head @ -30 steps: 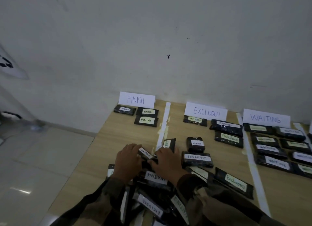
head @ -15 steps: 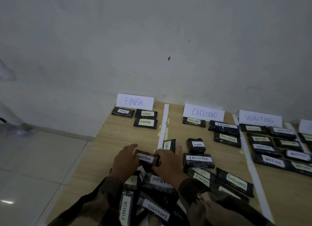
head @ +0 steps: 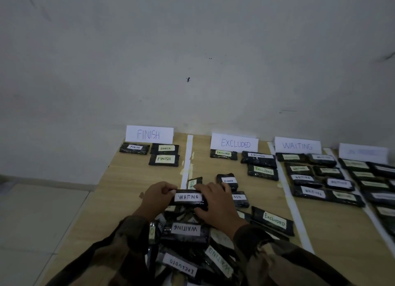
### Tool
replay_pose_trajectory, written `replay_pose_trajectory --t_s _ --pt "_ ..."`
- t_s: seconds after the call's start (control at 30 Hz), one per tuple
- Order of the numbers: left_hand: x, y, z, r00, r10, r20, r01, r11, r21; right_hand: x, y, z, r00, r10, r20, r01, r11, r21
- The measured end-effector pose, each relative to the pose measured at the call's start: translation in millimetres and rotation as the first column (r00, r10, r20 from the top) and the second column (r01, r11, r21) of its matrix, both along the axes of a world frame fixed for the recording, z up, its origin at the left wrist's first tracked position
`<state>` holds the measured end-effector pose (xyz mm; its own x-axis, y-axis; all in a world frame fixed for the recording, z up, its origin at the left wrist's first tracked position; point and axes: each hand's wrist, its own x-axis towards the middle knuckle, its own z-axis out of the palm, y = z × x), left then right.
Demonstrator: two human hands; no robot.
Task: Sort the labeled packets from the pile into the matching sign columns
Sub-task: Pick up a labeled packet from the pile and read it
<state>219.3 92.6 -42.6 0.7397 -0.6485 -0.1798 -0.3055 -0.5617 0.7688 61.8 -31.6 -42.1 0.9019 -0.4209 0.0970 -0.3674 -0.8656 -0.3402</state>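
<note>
**Sorting partly done, large pile left**

Pale wall behind wooden table (head: pixel 128 185), taped into lanes; along the wall, FINISH sign (head: pixel 149 134), EXCLUDED sign (head: pixel 235 144), WAITING sign (head: pixel 297 146) and fourth sign (head: pixel 363 152), too blurred to read; three packets under each of the first two, many more under the others; nearest, unsorted pile (head: pixel 186 238), by the look of it plenty left; just above it, WAITING packet (head: pixel 189 197), left hand (head: pixel 157 198) and right hand (head: pixel 218 208) curled round its ends; matching lane well off to the right.

The WAITING column (head: pixel 333 232) is bare at its near end; stray packets (head: pixel 273 220) litter the EXCLUDED column (head: pixel 267 191).
</note>
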Motion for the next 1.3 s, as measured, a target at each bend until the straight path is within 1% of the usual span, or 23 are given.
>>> replay_pose_trajectory --t_s 0.13,0.2,0.27,0.37,0.43,0.5,0.57,0.67,0.77,0.87,0.93,1.07,1.1,1.13,1.2,1.3 --pt "-21.5 -19.4 2.0 0.997 -0.076 0.019 0.076 0.997 -0.010 -18.5 -14.5 -8.6 0.998 -0.047 0.041 0.051 0.994 -0.093" --pt "-32.0 -28.0 -0.7 0.988 -0.142 0.068 0.141 0.990 0.009 -31.9 -24.2 -9.4 0.996 -0.082 0.045 0.087 0.986 -0.140" --pt "-43.4 -36.6 -4.4 0.963 -0.210 0.167 0.209 0.978 0.027 -48.0 -35.3 -8.2 0.993 -0.119 0.018 0.120 0.979 -0.167" --pt "-62.9 -52.1 -3.0 0.884 -0.316 0.346 0.306 0.948 0.084 -76.2 -54.1 -5.5 0.984 -0.177 -0.018 0.171 0.971 -0.168" --pt "-76.2 -67.2 -2.6 0.807 -0.391 0.442 0.372 0.919 0.133 -97.0 -68.5 -4.1 0.974 -0.224 -0.029 0.216 0.961 -0.173" --pt "-88.5 -84.3 -2.3 0.750 -0.442 0.492 0.408 0.895 0.183 -117.8 -84.1 -4.4 0.960 -0.277 -0.030 0.268 0.948 -0.171" --pt "-102.7 -99.9 -0.8 0.700 -0.486 0.523 0.454 0.869 0.199 -139.0 -98.9 -3.4 0.946 -0.323 -0.033 0.314 0.936 -0.159" --pt "-129.7 -124.0 2.8 0.659 -0.530 0.534 0.506 0.837 0.207 -172.4 -121.4 -0.5 0.921 -0.386 -0.058 0.375 0.917 -0.138" --pt "-161.0 -151.7 0.5 0.658 -0.548 0.517 0.543 0.821 0.179 -206.0 -145.8 -2.5 0.897 -0.436 -0.070 0.424 0.895 -0.140" --pt "-190.6 -176.9 -3.6 0.633 -0.596 0.493 0.569 0.791 0.226 -237.1 -169.6 -7.5 0.871 -0.479 -0.105 0.466 0.875 -0.131" --pt "-206.9 -191.9 -8.9 0.617 -0.604 0.505 0.587 0.780 0.216 -257.3 -185.4 -11.1 0.858 -0.501 -0.115 0.486 0.863 -0.136" --pt "-239.1 -223.4 -21.3 0.591 -0.636 0.496 0.622 0.751 0.222 -292.5 -216.4 -16.3 0.837 -0.530 -0.137 0.521 0.848 -0.092" --pt "-247.5 -230.3 -22.6 0.597 -0.643 0.480 0.629 0.747 0.217 -300.9 -224.2 -18.0 0.830 -0.536 -0.155 0.529 0.844 -0.086" --pt "-255.5 -236.4 -24.9 0.608 -0.643 0.465 0.631 0.747 0.208 -309.2 -232.1 -19.7 0.825 -0.542 -0.159 0.536 0.840 -0.085" --pt "-271.3 -247.5 -31.8 0.596 -0.642 0.482 0.645 0.740 0.190 -326.2 -247.7 -24.4 0.821 -0.553 -0.143 0.547 0.833 -0.083" --pt "-295.6 -258.6 -41.2 0.586 -0.652 0.482 0.672 0.723 0.161 -347.3 -268.6 -30.4 0.817 -0.551 -0.172 0.541 0.835 -0.103"
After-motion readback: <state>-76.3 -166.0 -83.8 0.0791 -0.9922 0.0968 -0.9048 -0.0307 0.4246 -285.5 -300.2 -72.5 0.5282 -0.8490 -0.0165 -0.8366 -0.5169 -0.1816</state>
